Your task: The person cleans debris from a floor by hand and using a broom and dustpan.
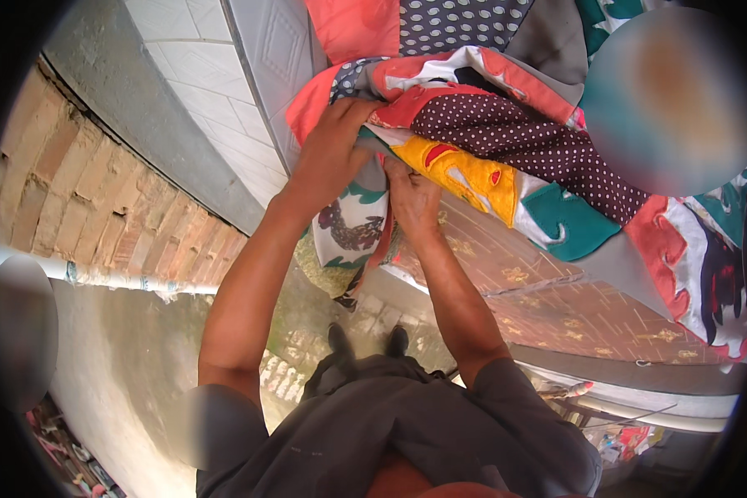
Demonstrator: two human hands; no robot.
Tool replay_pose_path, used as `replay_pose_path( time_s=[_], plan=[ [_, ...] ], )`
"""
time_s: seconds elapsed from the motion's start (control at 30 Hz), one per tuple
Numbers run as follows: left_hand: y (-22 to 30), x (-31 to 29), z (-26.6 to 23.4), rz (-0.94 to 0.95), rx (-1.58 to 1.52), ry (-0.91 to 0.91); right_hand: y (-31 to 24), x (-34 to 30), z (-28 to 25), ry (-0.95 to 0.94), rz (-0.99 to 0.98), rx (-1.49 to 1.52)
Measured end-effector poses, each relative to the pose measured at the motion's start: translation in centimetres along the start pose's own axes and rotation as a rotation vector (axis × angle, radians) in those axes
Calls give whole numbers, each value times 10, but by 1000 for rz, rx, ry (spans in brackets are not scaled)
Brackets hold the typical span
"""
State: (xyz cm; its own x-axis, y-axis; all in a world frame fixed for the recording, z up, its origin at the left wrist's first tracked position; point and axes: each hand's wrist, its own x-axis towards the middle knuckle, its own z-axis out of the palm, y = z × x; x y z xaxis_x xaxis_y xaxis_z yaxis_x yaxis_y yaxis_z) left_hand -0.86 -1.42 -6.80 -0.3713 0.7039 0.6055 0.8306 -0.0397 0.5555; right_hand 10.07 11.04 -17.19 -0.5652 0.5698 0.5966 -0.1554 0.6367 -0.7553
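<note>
A patchwork cloth in red, white, yellow, teal and dark dotted pieces lies bunched in folds ahead of me. At its near left end my left hand is closed on a fold, with the fingers over the top. Just right of it and a little nearer, my right hand grips the cloth's lower edge, its fingertips partly hidden in the folds. Below and between the hands hangs a white flap with a dark brown and green print.
A brown board with gold flowers stands under the cloth. To the left are a white tiled wall, a grey ledge, a brick wall and a white pipe. My shoes stand on paving. Two areas are blurred.
</note>
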Motion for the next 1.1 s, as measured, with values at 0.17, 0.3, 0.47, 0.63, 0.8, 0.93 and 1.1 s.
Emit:
replay_pose_path(
  time_s=[0.17,0.3,0.47,0.63,0.8,0.93,1.1],
  plan=[
    [-5,-1,-1,25,119,90,-56,5,-10,-5,-46,62],
    [-3,-4,3,-29,66,14,-48,-4,-8,-12,106,203],
    [-8,-6,-19,-126,-242,-230,-7,-17,-3,-48,-237,-491],
    [-27,-16,-25,-355,-615,-221,-12,-14,1,-31,-101,-89],
    [-22,-11,-14,-283,-309,-59,-58,-8,-4,-60,182,135],
    [-16,-14,8,-238,-194,91,-49,-7,-4,26,65,177],
    [-19,-18,22,-227,-240,207,-51,-7,-3,26,145,185]
  ],
)
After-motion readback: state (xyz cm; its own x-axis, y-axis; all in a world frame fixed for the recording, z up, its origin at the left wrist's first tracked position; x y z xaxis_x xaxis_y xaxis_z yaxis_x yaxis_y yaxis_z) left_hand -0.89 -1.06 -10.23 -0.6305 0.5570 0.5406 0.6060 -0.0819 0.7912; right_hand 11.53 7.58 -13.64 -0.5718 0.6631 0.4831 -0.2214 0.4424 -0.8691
